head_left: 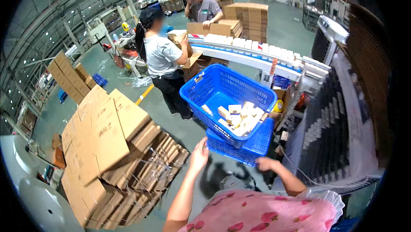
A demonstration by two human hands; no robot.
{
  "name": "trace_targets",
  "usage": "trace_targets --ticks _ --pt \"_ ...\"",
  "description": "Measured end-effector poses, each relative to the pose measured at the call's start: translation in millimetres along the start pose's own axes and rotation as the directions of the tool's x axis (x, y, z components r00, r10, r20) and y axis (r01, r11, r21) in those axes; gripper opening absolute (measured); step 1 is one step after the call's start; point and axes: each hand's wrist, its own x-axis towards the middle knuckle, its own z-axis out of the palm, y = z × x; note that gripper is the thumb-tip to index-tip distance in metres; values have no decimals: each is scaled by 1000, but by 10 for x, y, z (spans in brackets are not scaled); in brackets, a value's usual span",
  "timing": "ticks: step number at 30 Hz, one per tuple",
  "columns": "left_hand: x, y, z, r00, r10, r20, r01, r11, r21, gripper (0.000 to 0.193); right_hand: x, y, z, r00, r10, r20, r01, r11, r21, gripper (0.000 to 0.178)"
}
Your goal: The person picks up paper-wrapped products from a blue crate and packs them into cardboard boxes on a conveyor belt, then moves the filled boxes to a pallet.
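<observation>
A blue plastic crate point(229, 84) with perforated sides holds a loose heap of small white-and-tan boxes point(242, 118) at its near end. It sits tilted on a second blue crate point(261, 144), whose inside it partly hides. My left hand point(199, 153) is at the lower crate's left corner, fingers curled together against its edge. At the same crate's near right corner is my right hand point(266, 164), closed like a fist on the edge. Some fingertips are blurred, so the exact grip is hard to see.
Left of me stands a strapped stack of flat cardboard point(107, 133). Ahead runs a curved conveyor point(257, 59) carrying a row of small white boxes. Beside it a person in a grey shirt point(165, 54) handles a carton; another person point(207, 11) stands behind. Dark machinery point(323, 129) rises at right.
</observation>
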Motion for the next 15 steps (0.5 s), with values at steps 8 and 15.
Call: trace_targets --ticks 8,15 --pt "3268 -793 -296 933 53 357 87 927 -366 41 1712 -680 -1933 926 -63 -373 119 985 129 17" --pt "5832 -2088 -820 933 9 359 306 505 -807 50 2528 -679 -2547 898 252 -360 -96 912 398 14"
